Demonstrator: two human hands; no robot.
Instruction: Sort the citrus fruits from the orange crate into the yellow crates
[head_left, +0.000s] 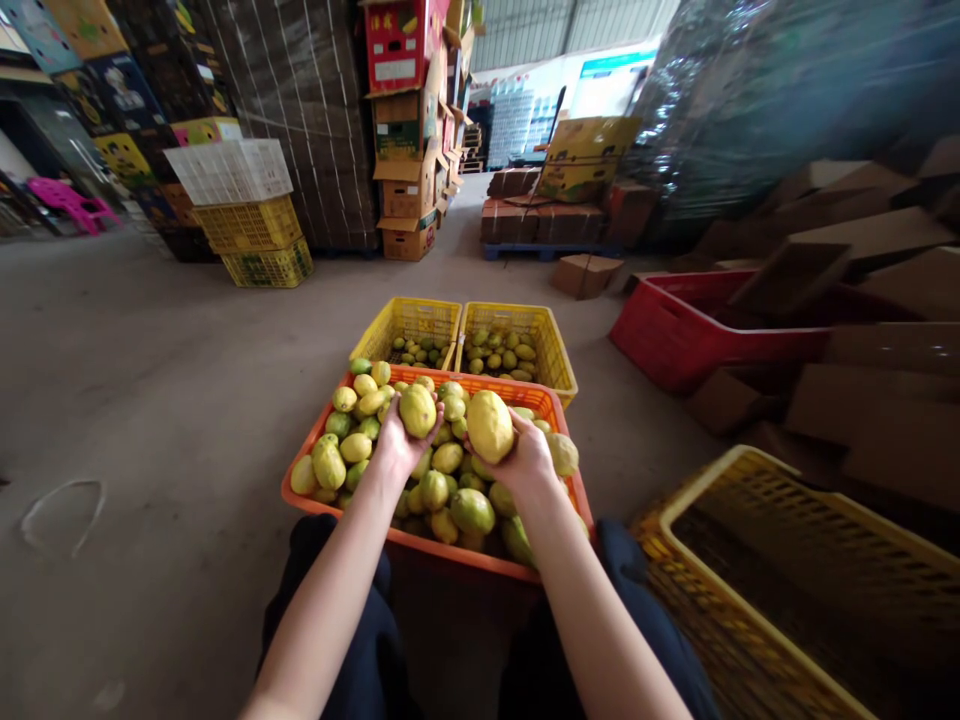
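Note:
My left hand [400, 440] is closed round a yellow-green lemon [418, 410], palm up. In my right hand [527, 450] sits a larger, paler yellow lemon [490, 426], held upright with the fingers behind and below it. Both hands are raised just above an orange crate [296, 490] heaped with lemons, some yellow [328, 466] and some greener [472, 511]. One pale lemon [562, 454] rests by the crate's right rim, next to my right wrist. The fingers under each held fruit are partly hidden.
Beyond the orange crate stand two yellow crates, left [367, 335] and right [559, 350], with more fruit low inside. A yellow crate [780, 590] is close on my right, near a red bin [652, 330] and loose cardboard [885, 410]. Stacked crates [251, 225] stand farther left.

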